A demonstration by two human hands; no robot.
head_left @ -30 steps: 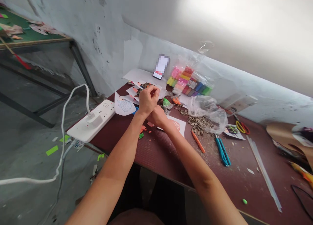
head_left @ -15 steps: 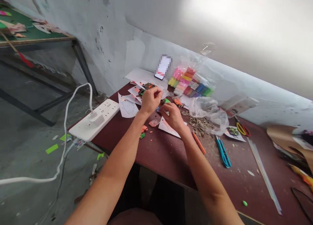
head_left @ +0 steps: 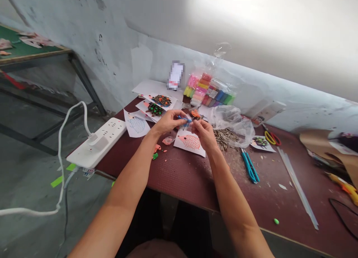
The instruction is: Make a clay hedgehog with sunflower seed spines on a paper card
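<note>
My left hand is closed on a small blue lump of modelling clay, which seems to be in clear plastic wrapping. Against its right side, my right hand pinches the wrapping's edge. Just below lies a white card with an orange hedgehog drawing. Left of the hands is a card with a blue hedgehog drawing. Behind it lie hedgehog cards covered with dark seeds, one with green bits and one with orange bits. Orange clay sits just beyond my fingers.
Seeds lie in a pile beside a clear plastic bag. Clay packs and a phone lean at the wall. Right are a teal cutter, scissors and glue sticks. A power strip overhangs the left edge.
My hands have come together around the blue clay, the left moving lower and the right shifting slightly. The orange hedgehog drawing is now uncovered. The whole view has shifted slightly.
</note>
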